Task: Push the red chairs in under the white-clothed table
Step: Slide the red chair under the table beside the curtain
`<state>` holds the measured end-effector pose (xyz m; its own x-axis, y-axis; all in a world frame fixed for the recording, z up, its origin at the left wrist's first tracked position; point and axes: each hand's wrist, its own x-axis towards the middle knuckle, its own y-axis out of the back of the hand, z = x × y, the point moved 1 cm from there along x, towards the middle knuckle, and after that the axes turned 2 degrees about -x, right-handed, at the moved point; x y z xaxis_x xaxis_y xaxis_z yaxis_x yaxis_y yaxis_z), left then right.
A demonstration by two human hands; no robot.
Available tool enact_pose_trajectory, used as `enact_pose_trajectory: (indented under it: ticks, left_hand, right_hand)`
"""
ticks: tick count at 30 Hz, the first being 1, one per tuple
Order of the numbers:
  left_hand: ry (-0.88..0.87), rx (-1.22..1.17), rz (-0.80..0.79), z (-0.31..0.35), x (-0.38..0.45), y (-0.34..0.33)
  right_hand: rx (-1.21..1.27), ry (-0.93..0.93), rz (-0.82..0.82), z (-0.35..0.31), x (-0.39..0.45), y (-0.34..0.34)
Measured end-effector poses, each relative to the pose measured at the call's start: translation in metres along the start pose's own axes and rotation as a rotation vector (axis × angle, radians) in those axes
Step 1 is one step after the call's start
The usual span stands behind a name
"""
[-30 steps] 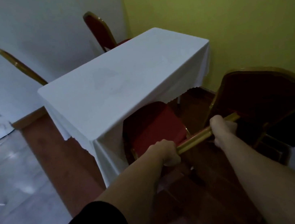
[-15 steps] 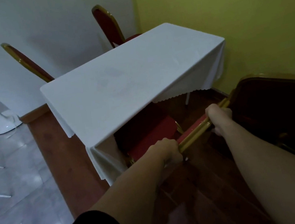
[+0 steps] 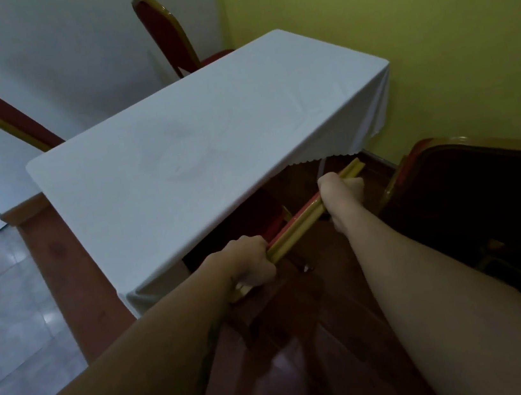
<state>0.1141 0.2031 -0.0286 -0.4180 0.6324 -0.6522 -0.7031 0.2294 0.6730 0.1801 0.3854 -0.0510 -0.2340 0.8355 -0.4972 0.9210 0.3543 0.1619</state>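
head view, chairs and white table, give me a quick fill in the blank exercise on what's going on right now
1. Both hands grip the gold top rail of the near chair: the left hand at one end and the right hand at the ____ end.
2. The tablecloth is ____ in colour.
3. The wall to the right of the table is ____.
4. Beyond the table stand ____ more red chairs.

Missing words: other; white; green; two

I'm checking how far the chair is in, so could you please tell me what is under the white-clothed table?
Under the white-clothed table, part of the red padded chair seat shows; its front and legs are hidden by cloth.
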Motion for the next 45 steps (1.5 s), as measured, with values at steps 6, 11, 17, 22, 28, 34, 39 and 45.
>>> enact_pose_trajectory:
  ticks: [6, 11, 17, 22, 28, 34, 39, 45]
  left_hand:
    - [0.034, -0.026, -0.023, -0.014, 0.009, 0.017]
    - [0.012, 0.003, -0.053, -0.016, 0.014, 0.023]
    - [-0.014, 0.073, -0.107, -0.008, 0.013, 0.026]
    - [-0.013, 0.171, -0.133, -0.002, 0.005, 0.023]
    - [0.051, 0.202, -0.200, 0.020, -0.004, 0.013]
    - [0.005, 0.187, -0.001, 0.080, 0.011, 0.047]
    - [-0.197, 0.211, 0.346, 0.184, 0.021, 0.079]
    - [-0.372, 0.241, 0.334, 0.309, 0.054, 0.070]
  right_hand:
    - [0.001, 0.000, 0.003, -0.005, 0.007, -0.025]
    - [-0.027, -0.005, 0.008, -0.006, 0.009, -0.029]
    - [-0.077, -0.048, -0.003, -0.014, 0.004, -0.026]
    - [-0.082, -0.064, 0.023, -0.011, -0.006, -0.013]
    - [-0.293, -0.067, -0.193, -0.010, -0.003, 0.027]
    - [-0.422, 0.032, -0.403, -0.030, 0.027, 0.107]
    - [-0.723, 0.336, -0.161, -0.072, 0.064, 0.214]
    - [-1.065, 0.377, 0.073, -0.097, 0.107, 0.328]
